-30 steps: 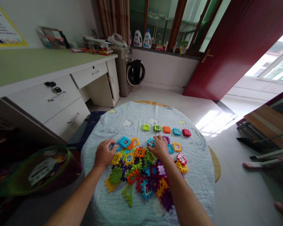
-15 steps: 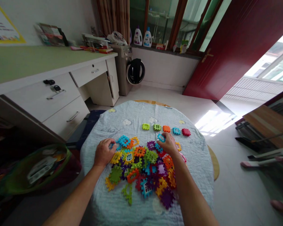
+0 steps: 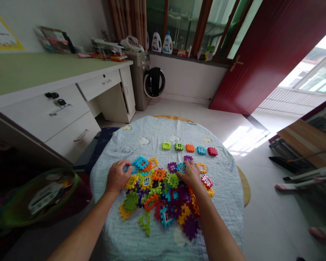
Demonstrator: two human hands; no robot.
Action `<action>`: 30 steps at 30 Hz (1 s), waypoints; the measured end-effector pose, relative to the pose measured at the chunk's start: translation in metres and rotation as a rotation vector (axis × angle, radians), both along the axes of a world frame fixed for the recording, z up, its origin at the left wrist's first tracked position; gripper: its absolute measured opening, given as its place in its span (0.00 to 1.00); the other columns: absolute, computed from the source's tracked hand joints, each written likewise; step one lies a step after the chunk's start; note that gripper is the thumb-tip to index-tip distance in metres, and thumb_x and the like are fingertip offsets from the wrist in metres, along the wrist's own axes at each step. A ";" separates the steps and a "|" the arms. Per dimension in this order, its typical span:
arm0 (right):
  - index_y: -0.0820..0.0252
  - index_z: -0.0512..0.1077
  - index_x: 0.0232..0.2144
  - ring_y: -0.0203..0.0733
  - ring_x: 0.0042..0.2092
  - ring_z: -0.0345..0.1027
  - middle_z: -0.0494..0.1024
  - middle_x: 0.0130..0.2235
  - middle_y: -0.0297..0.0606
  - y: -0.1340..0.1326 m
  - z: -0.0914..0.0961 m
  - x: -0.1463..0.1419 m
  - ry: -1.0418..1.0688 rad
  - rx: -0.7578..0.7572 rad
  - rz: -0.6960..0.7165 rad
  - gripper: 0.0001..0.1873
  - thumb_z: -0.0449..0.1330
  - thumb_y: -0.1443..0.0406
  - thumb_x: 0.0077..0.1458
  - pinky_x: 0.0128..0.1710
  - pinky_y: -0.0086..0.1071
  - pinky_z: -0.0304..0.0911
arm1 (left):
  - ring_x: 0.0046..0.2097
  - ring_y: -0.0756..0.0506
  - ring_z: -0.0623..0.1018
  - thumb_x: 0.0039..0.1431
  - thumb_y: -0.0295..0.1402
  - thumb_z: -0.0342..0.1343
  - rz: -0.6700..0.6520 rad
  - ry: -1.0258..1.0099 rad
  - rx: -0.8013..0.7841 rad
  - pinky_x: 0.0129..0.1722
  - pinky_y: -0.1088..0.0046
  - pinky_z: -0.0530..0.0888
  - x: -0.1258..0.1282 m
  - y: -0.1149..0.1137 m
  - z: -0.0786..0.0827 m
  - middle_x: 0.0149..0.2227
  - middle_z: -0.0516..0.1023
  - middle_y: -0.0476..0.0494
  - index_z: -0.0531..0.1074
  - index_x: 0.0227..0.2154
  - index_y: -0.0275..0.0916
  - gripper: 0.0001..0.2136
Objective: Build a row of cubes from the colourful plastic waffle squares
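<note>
right hand (image 3: 191,174): thumb and fingers pinch a square blue plastic tile with a white lattice insert (image 3: 181,167) at the far side of the pile. left hand (image 3: 118,175): fingers curl at a blue toothed plastic piece (image 3: 128,168); whether they grip it cannot be told. between the hands and nearer the body lies a heap of multicoloured plastic pieces with notched edges (image 3: 159,174), some solid, some framed, overlapping at mixed angles. a purple notched tile (image 3: 188,158) lies just beyond the right hand. farther out, five small notched tiles (image 3: 190,148) form a spaced row: lime, green, orange, blue, red. all rest on a wrinkled pale-blue cloth (image 3: 222,195) over a round table; wooden rim (image 3: 244,188) shows at the right and far edges. bare cloth surrounds the row and borders the heap. both forearms extend from the near side, elbows apart, the right passing over the heap's right portion. beyond the table stands a grey front-loading washing machine (image 3: 139,81), its round door open.
</note>
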State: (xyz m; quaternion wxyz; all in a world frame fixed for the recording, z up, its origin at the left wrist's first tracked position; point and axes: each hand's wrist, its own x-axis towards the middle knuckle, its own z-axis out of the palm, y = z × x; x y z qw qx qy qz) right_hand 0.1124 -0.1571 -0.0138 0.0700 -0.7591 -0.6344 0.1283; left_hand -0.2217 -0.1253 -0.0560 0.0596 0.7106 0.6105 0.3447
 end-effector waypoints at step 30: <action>0.57 0.72 0.49 0.53 0.51 0.60 0.71 0.49 0.44 0.055 0.025 -0.053 0.001 0.141 0.156 0.26 0.63 0.57 0.46 0.49 0.40 0.54 | 0.44 0.39 0.77 0.55 0.36 0.51 0.001 -0.047 -0.008 0.51 0.59 0.71 0.001 -0.002 0.000 0.37 0.79 0.41 0.71 0.30 0.42 0.06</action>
